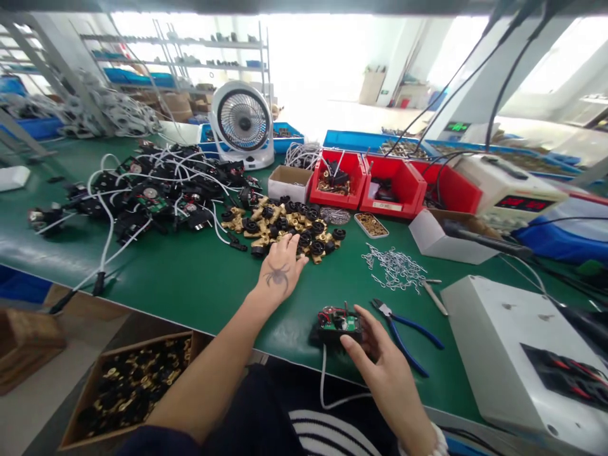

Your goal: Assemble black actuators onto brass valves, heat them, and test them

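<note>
My right hand (pixel 384 361) grips a small black housing with a green circuit board (pixel 339 322) by its right side, thumb in front and fingers behind. Red wires show on the board, and a white cable (pixel 323 380) hangs from the housing. My left hand (pixel 280 269) reaches to the near edge of a pile of brass fittings with black caps (pixel 266 221). Its thumb and index finger are apart; the other fingertips are partly hidden against the pile. To the right of the housing lie blue-handled cutting pliers (pixel 399 329) with their handles spread.
Metal clips (pixel 396 267) lie beside a tool with a pale handle (pixel 434 297). Red bins (pixel 392 187), a small tray (pixel 370 225) and a white fan (pixel 243 123) stand behind. Black units with white cables (pixel 152 196) are heaped left; a grey box (pixel 517 354) stands right.
</note>
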The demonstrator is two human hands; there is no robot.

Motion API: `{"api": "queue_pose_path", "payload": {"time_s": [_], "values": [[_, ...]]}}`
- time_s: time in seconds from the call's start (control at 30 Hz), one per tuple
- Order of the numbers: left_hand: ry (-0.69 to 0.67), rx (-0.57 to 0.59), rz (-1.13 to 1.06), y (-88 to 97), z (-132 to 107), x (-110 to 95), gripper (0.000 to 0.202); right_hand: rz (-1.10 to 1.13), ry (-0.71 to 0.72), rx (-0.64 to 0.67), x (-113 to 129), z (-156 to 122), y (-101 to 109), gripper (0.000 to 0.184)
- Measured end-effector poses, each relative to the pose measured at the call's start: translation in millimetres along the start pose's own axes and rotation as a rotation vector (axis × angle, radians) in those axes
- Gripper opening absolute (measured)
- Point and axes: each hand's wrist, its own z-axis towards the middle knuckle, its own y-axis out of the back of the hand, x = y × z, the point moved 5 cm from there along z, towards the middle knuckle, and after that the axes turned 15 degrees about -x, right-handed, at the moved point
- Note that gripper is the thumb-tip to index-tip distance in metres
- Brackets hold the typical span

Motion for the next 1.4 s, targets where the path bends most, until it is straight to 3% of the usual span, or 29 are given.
{"api": "queue_pose_path", "payload": {"time_s": [0.13, 0.27, 0.33, 0.43, 0.5, 0.6, 0.7, 0.83, 0.97, 1.1, 1.23, 1.3, 1.4], "values": [[0.027, 0.042, 0.065, -12.9, -1, 7, 0.034, -0.166, 0.152, -0.107, 6, -1, 7, 0.060], [0.036, 0.046, 0.000, -7.9, -8, 4, 0.020, -0.044, 0.149, -0.175, 14, -7, 21, 0.050], [0.038, 0.052, -0.065, 2.5, -13, -3, 0.022, 0.135, 0.047, -0.097, 16, -11, 22, 0.048], [0.003, 0.118, -0.282, 26.4, -29, -27, 0.027, 0.522, -0.228, 0.140, 17, -20, 15, 0.056], [-0.058, 0.228, -0.598, 44.3, -44, -51, 0.030, 0.767, -0.430, 0.312, 20, -27, 7, 0.063], [-0.203, 0.375, -0.852, 65.8, -64, -83, 0.034, 1.027, -0.662, 0.486, 25, -36, 0, 0.056], [-0.266, 0.385, -0.924, 73.2, -72, -98, 0.036, 1.128, -0.722, 0.532, 28, -39, 2, 0.045], [-0.219, 0.271, -0.912, 73.9, -72, -99, 0.034, 1.114, -0.608, 0.500, 34, -38, 11, 0.041], [-0.201, 0.121, -0.826, 81.0, -71, -95, 0.017, 1.061, -0.455, 0.429, 37, -36, 22, 0.046], [-0.245, 0.032, -0.375, 71.7, -71, -86, 0.026, 0.966, -0.289, 0.325, 34, -35, 32, 0.047], [-0.271, 0.304, 0.166, 30.7, -84, -76, 0.048, 0.907, -0.191, 0.289, 31, -36, 35, 0.048], [-0.259, 0.411, 0.239, 15.3, -91, -76, 0.055, 0.846, -0.156, 0.278, 31, -37, 36, 0.046], [-0.249, 0.423, 0.205, 5.9, -94, -82, 0.057, 0.774, -0.107, 0.286, 33, -40, 39, 0.040]]}}
